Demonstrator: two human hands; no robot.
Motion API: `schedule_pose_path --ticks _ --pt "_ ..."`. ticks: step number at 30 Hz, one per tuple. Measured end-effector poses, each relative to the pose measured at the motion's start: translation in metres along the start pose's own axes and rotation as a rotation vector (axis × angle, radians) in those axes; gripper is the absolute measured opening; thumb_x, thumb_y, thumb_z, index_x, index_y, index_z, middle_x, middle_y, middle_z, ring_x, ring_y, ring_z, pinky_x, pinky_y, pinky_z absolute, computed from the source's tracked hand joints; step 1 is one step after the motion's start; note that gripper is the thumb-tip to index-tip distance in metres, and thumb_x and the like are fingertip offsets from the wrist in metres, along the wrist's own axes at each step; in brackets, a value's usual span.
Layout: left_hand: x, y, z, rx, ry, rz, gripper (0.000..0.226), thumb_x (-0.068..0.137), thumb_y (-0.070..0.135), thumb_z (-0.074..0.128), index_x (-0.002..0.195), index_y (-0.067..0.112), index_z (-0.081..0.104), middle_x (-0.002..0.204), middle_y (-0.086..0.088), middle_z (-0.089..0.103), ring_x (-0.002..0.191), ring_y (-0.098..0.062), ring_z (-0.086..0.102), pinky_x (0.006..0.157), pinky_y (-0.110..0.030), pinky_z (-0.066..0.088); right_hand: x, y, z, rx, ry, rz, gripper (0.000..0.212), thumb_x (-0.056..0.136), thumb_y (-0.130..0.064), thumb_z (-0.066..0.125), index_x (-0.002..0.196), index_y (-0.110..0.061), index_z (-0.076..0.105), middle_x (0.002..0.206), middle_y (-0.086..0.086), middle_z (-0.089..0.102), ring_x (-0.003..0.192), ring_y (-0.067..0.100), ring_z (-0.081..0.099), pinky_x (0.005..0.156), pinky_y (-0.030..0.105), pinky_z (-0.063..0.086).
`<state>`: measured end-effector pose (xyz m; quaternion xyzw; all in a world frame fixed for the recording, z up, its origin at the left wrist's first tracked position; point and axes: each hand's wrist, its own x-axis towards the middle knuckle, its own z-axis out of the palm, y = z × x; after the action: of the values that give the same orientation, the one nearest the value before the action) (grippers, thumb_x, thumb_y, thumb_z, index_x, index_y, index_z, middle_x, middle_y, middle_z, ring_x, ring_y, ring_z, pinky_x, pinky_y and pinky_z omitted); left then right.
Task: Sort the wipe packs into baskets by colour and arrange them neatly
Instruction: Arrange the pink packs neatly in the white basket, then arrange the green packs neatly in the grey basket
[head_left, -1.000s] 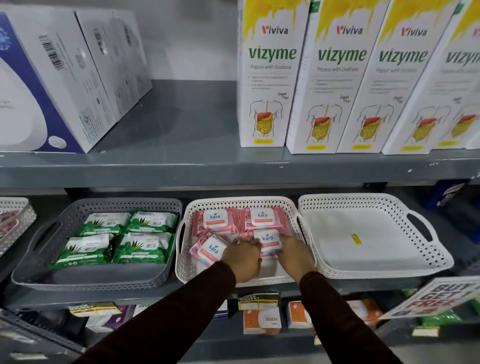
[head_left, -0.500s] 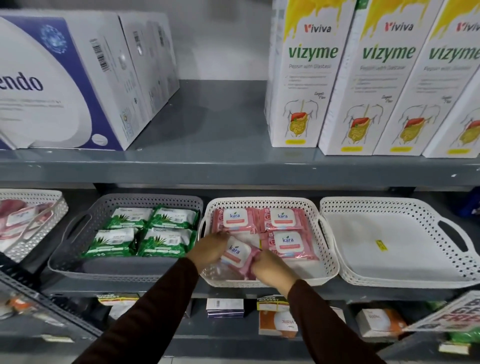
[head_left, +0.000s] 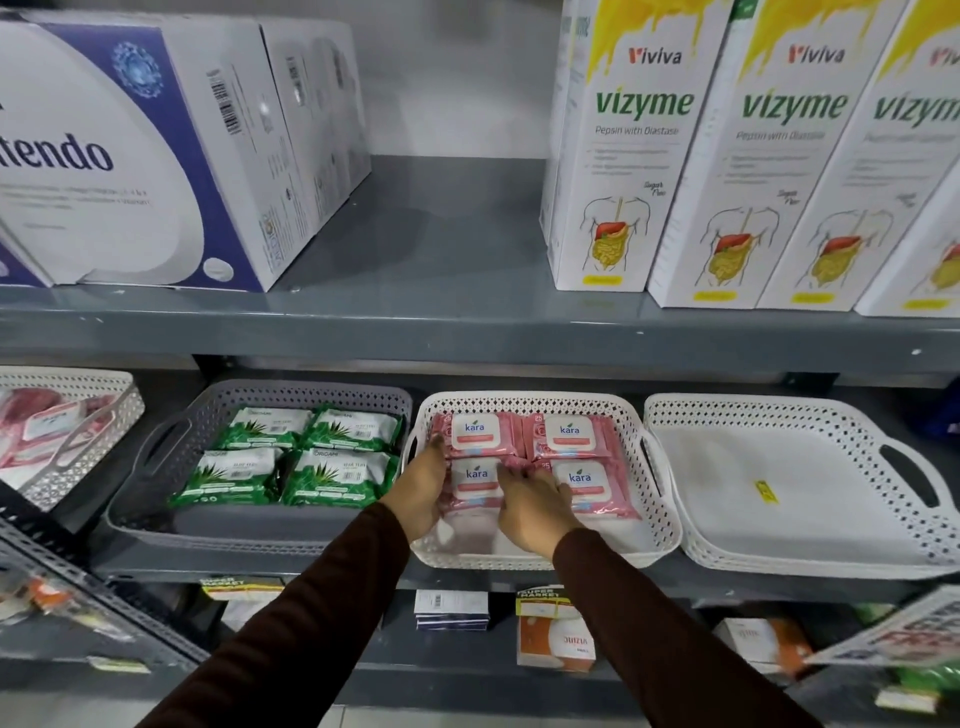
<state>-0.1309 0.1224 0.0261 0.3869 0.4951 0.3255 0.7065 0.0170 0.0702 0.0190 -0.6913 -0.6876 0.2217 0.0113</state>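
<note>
Left hand (head_left: 423, 488) presses straight fingers beside the pink pack (head_left: 475, 480); right hand (head_left: 535, 512) rests loosely spread fingers opposite, likely squaring it in the white basket (head_left: 519, 558).

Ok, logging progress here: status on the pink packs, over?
Left hand and right hand on front-left Kara pack. All four in white basket. Nothing in the way.

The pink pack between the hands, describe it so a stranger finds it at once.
On the middle shelf, find the white basket right of the grey basket of green packs. Of its four pink packs, it is the front-left one, alone touched by left hand and right hand.
</note>
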Motion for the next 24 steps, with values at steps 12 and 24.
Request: schedule_pose_path --ticks 12,24 --pt "-0.034 0.015 -0.098 -0.202 0.413 0.255 0.044 0.105 0.04 0.031 0.126 0.011 0.058 0.121 -0.007 0.062 0.089 -0.015 0.059 0.081 -0.027 0.043 -0.002 -0.06 0.013 0.671 0.295 -0.142 0.047 0.103 -0.012 0.045 0.149 -0.013 0.041 0.153 0.004 0.045 0.142 0.02 0.04 0.12 0.035 0.029" --pt "-0.033 0.013 -0.258 1.405 0.389 0.043 0.047 0.102 0.029 0.04 0.148 0.025 0.033 0.159 -0.006 0.022 0.141 -0.034 0.024 0.113 -0.05 0.022 0.076 -0.188 0.062 0.006 -0.154 -0.246 0.066 0.104 -0.027 0.037 0.159 -0.017 0.002 0.167 0.009 -0.014 0.151 0.035 -0.018 0.122 0.052 -0.005"
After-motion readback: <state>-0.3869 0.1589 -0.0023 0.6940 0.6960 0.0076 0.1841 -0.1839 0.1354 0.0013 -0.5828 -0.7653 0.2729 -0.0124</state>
